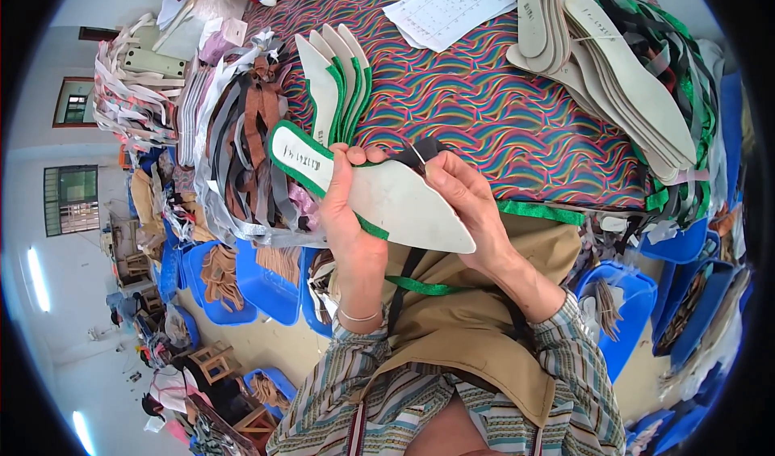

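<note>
A pale shoe insole lies across my two hands, its pointed toe to the lower right. Glittery green strip edges its heel and part of its sides. My left hand is closed round its middle, thumb on the face. At the far edge my right hand pinches it, with a dark strip and a thin pale sliver by the fingertips. Whether that sliver is a tool or thread I cannot tell. A loose green strip hangs below the insole. Beyond, several green-edged insoles lie fanned out.
A wavy multicoloured cloth covers the table. Stacks of plain insoles lie at the far right, near paper sheets. Bundled fabric strips hang at the left. Blue bins stand below on both sides. Another green strip lies along the table's near edge.
</note>
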